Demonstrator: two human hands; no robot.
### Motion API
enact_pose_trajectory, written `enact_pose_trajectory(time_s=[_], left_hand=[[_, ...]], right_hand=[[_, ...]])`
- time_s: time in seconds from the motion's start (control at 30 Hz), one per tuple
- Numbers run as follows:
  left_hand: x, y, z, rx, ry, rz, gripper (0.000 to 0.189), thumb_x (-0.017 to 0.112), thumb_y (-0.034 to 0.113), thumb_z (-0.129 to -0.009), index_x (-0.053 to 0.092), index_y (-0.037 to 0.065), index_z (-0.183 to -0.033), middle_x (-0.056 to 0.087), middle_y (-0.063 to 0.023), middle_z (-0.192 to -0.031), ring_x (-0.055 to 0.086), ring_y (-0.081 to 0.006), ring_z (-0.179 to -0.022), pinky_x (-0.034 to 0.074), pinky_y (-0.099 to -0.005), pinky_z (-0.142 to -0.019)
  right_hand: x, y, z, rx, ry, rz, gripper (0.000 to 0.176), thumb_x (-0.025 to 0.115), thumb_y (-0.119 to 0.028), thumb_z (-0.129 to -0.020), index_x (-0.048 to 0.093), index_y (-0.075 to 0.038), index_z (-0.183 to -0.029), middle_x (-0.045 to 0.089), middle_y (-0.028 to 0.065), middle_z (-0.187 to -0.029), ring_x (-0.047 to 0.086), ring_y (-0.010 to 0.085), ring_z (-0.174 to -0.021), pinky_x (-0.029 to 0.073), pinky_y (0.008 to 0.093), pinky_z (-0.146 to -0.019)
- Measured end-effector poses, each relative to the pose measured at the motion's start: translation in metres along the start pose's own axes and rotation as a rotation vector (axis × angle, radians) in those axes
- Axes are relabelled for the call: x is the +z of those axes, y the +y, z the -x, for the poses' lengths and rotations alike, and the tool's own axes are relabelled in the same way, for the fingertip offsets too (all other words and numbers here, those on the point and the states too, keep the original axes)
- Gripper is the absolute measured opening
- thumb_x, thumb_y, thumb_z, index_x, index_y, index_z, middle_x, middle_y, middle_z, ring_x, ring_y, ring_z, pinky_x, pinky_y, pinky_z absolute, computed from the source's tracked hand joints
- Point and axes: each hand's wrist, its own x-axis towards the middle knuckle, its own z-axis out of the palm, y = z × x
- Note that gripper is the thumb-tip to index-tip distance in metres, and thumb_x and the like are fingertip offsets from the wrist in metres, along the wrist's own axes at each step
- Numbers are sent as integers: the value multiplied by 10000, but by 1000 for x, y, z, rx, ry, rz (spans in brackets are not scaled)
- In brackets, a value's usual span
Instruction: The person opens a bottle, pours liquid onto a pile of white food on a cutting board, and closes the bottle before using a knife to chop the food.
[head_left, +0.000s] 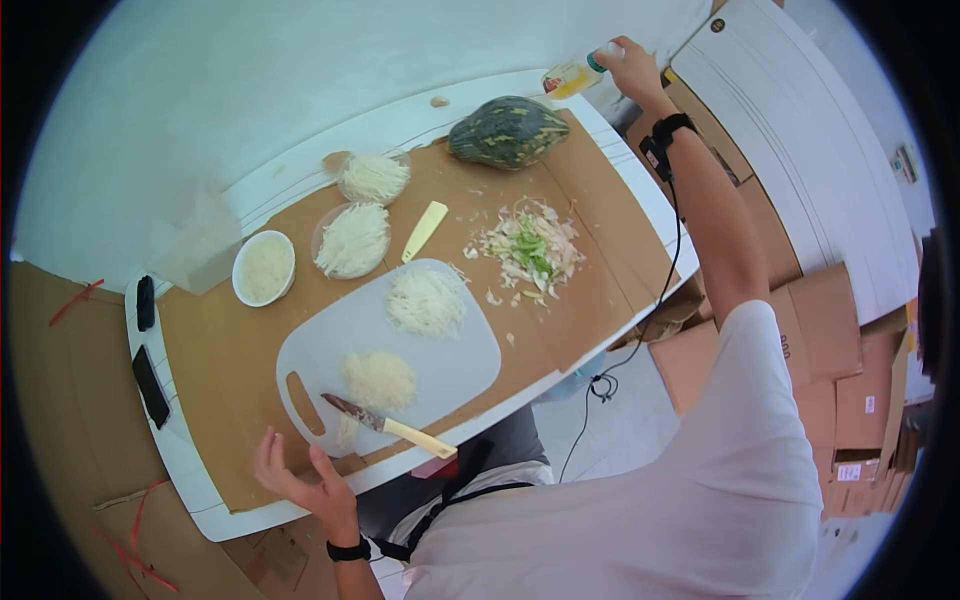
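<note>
My right hand (632, 74) grips a clear bottle (568, 80) by its green-and-white top end, at the table's far right corner; yellow liquid shows inside. My left hand (305, 484) hovers at the near left edge, fingers spread and holding nothing. Close to it lies a white cutting board (467, 368) with two heaps of white shreds (426, 303) on it. A knife (418, 437) with a cream handle rests across the board's near edge, its blade pointing left. Left of the bottle sits a dark green squash (508, 133).
A white bowl (264, 268) and two clear containers (352, 240) hold white shreds. A pale yellow flat tool (424, 231) and a pile of peelings (533, 250) lie on the cardboard sheet (610, 260). Two black devices (151, 386) sit at the left edge. Cardboard boxes (815, 320) stand right.
</note>
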Motion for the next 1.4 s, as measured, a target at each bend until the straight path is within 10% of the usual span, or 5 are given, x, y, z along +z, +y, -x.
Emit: enact_pose_trajectory(time_s=[0.77, 0.83, 0.93, 1.1, 1.4], left_hand=[[16, -9, 1, -2, -86, 113, 397, 759, 137, -992, 688, -2, -1357, 698, -188, -1437, 565, -421, -1396, 366, -554, -1229], [15, -6, -2, -13, -92, 145, 369, 750, 114, -977, 712, 12, -1329, 717, -177, -1404, 580, -433, -1377, 375, -553, -1226], [12, 1, -7, 12, -117, 158, 389, 751, 39, -928, 707, 24, -1314, 723, -160, -1405, 588, -404, -1365, 400, -523, -1213], [15, 2, -9, 90, -145, 183, 369, 795, 28, -856, 745, 53, -1220, 763, -116, -1327, 629, -391, -1292, 423, -498, -1154], [23, 1, -7, 150, -174, 186, 339, 973, 125, -792, 788, 103, -1075, 792, -30, -1186, 681, -306, -1130, 445, -455, -1028]], right_hand=[[55, 2, -7, 44, -123, -204, 646, 694, -419, -1087, 592, -41, -1601, 733, 315, -1435, 680, 495, -1366, 521, 524, -1181], [24, -29, 40, -54, -104, -194, 542, 733, -404, -1086, 673, -49, -1491, 811, 228, -1172, 791, 367, -1053, 616, 458, -954], [-54, -136, 178, -266, -238, -496, 290, 719, -211, -1128, 674, -8, -1329, 619, 20, -868, 574, 93, -793, 491, 299, -723], [-112, -242, 379, -514, -612, -490, 280, 866, -172, -955, 670, -36, -1101, 673, 134, -976, 706, 333, -890, 578, 445, -797], [-74, -308, 491, -352, -617, -429, 373, 883, -251, -922, 651, -34, -1117, 662, 142, -1013, 679, 352, -985, 548, 481, -824]])
